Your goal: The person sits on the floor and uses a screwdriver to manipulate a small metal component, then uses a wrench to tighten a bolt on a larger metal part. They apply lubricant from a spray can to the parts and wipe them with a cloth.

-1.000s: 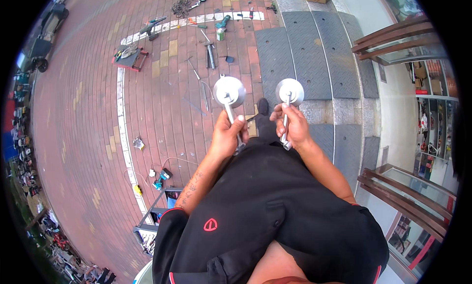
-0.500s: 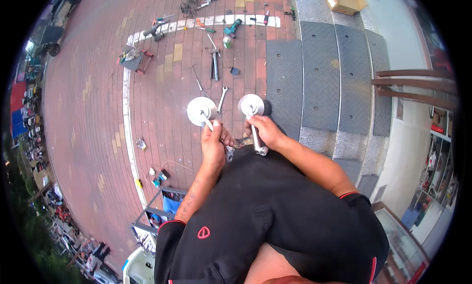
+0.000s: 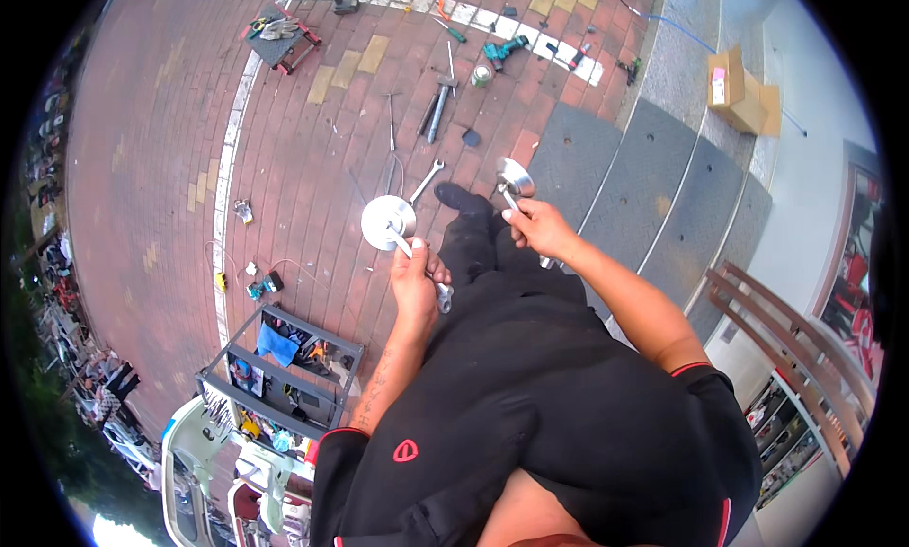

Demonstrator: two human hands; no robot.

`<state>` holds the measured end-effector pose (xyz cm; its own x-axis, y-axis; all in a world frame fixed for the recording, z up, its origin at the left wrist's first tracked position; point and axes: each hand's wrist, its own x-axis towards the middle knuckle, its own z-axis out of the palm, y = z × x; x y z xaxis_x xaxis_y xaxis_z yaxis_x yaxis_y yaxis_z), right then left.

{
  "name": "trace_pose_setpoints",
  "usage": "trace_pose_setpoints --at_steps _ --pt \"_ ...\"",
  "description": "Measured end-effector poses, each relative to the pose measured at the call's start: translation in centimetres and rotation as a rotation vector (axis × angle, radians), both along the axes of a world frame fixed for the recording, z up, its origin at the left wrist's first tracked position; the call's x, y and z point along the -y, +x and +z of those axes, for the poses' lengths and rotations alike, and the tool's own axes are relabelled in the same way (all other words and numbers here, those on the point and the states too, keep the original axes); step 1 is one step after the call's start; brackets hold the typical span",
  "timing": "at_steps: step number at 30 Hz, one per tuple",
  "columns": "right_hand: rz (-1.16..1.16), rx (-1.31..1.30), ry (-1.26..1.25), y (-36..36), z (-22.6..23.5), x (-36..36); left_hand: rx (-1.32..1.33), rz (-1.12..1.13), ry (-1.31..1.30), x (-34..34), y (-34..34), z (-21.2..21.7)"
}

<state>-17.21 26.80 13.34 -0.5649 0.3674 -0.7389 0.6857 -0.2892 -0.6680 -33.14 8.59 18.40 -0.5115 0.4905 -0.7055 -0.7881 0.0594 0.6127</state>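
Note:
My left hand [image 3: 415, 280] is closed round a silver metal rod with a round, shiny disc [image 3: 382, 212] at its far end. The disc's flat face is turned up toward me, and the rod's lower end shows below my fingers. In my right hand [image 3: 542, 229] is a similar silver rod with a disc [image 3: 518, 175], gripped between thumb and fingers. This second disc is tilted, so it looks narrow. Both pieces are held up in front of me, apart from each other. Beyond them an open-ended wrench [image 3: 428, 181] lies on the brick paving.
A hammer [image 3: 441, 107], a teal power tool [image 3: 505, 49] and a can [image 3: 481, 76] lie farther off. A small stand with gloves [image 3: 277, 44] is at far left. A tool cart [image 3: 352, 365] is at near left. Ramped steps [image 3: 644, 159] rise at right, with a cardboard box [image 3: 748, 102].
My right hand has moved right and tipped its disc from face-up to nearly edge-on. The left hand keeps its hold. The view has turned, showing my leg and the tool cart more fully.

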Motion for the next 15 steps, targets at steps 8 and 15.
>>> trace_pose_setpoints --at_steps 8,15 --pt "0.429 0.093 0.936 -7.1 -4.6 -11.3 0.022 0.223 -0.006 -8.7 -4.1 -4.6" --pt "0.582 0.118 0.888 -11.7 -13.1 -18.5 0.105 0.455 -0.14 -12.8 -3.5 -9.1"
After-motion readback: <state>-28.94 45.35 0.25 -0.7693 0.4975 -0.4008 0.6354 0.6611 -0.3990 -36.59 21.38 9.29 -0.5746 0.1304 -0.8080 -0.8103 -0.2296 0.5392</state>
